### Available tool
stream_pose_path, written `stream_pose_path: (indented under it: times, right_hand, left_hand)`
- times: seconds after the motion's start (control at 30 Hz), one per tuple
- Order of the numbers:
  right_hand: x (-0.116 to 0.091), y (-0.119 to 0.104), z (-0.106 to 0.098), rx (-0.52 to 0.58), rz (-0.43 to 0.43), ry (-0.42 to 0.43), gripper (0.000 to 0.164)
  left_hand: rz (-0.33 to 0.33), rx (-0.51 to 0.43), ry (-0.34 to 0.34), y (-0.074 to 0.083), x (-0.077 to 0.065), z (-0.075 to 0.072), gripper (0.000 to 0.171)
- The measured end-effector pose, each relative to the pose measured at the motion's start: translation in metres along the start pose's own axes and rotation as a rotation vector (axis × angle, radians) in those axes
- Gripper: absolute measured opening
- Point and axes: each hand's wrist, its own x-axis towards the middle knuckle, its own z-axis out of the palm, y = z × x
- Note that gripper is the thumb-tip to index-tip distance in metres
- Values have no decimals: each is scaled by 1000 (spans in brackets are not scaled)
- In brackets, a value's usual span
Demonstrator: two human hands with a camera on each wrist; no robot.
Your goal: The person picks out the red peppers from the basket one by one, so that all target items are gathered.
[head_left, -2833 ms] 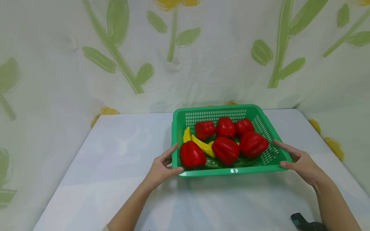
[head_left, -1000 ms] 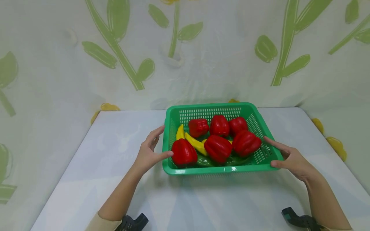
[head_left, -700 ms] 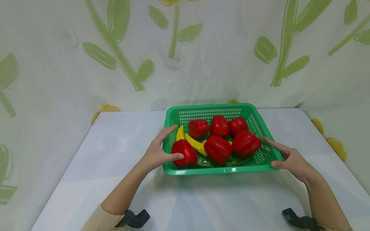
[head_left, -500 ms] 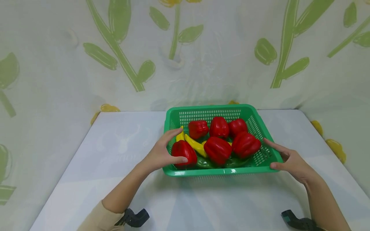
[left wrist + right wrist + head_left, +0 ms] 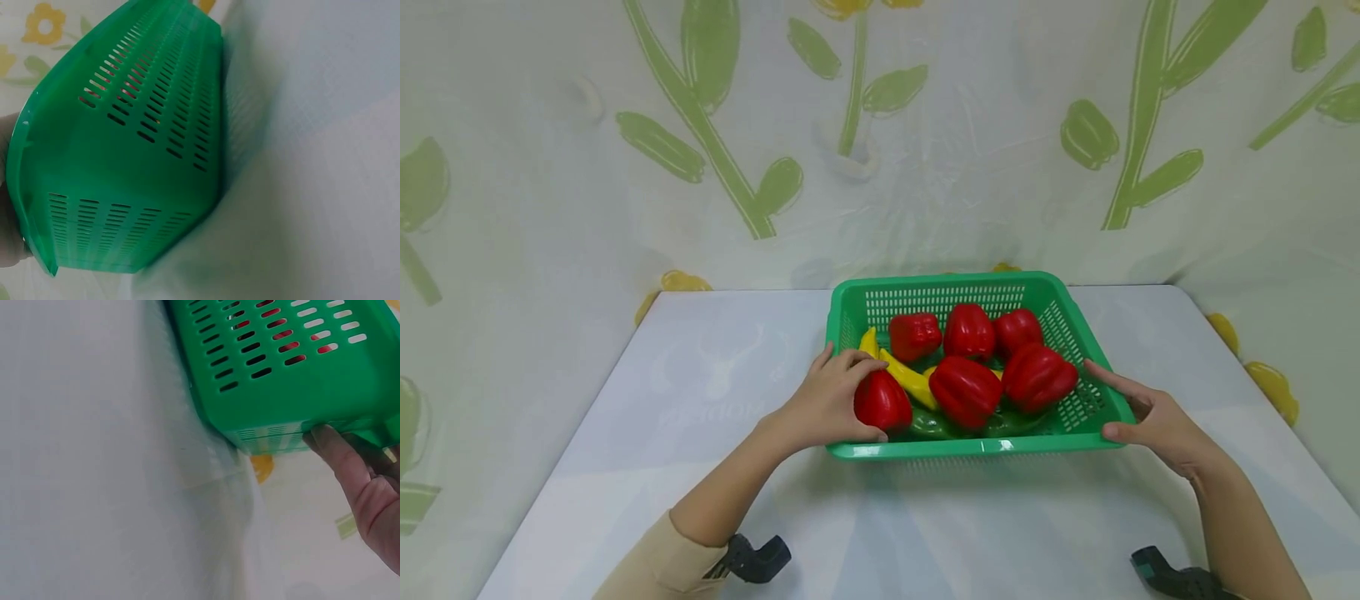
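The left hand point(image 5: 826, 406) curled round a red pepper point(image 5: 883, 403), the leftmost; right hand point(image 5: 1159, 427) gripped the green basket's point(image 5: 940, 448) rim, on the tabletop point(image 5: 737, 358), right of frame centre!

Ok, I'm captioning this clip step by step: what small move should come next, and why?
Probably lift the nearest-left red pepper: the left hand's fingers and thumb curl around it, while the right hand holds the green basket.
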Motion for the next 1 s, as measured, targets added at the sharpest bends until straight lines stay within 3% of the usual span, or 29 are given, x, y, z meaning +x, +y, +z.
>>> stream_pose_path:
  times: [0.13,0.23,0.43,0.53,0.83,1.0]
  right_hand:
    - [0,-1,0,-7,3,6,67]
    - [1,-1,0,-5,5,7,67]
    - [1,1,0,-8,2,-7,66]
    - [0,2,-1,-22,8,-2,66]
    - [0,5,0,-12,7,5,67]
    - [0,4,1,-1,7,7,66]
  left_hand:
    - [17,52,-17,2,3,-4,82]
    - [23,25,-3,-1,4,-4,80]
    - [-10,-258,82,-13,2,-4,77]
    - [7,-364,141,-18,2,-7,76]
    - [117,-462,279,-32,3,-18,78]
    - [45,-548,303,-42,2,-30,83]
